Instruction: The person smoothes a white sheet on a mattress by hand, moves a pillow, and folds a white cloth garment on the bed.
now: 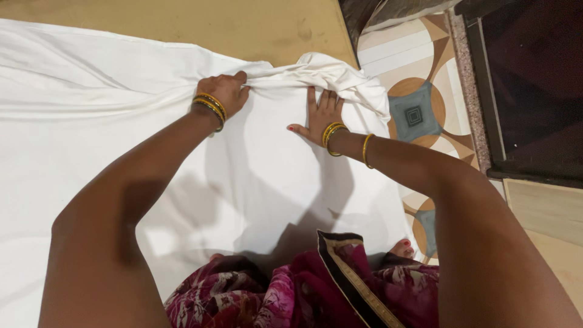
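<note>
The left hand [223, 92] pinches a bunched fold of the white sheet [121, 121] (spread on the floor); the right hand [322, 115] presses flat, grip open, just beside.

Seen from above: white sheet [121, 121] spread across the floor [182, 24], bunched into folds at its far corner. Left hand [223, 92] closed on the gathered fabric, gold bangles [211, 107] at the wrist. Right hand [322, 114] pressed flat on the sheet just beside the folds. Patterned tiles [419, 109] at right, maroon floral garment [291, 291] below.
</note>
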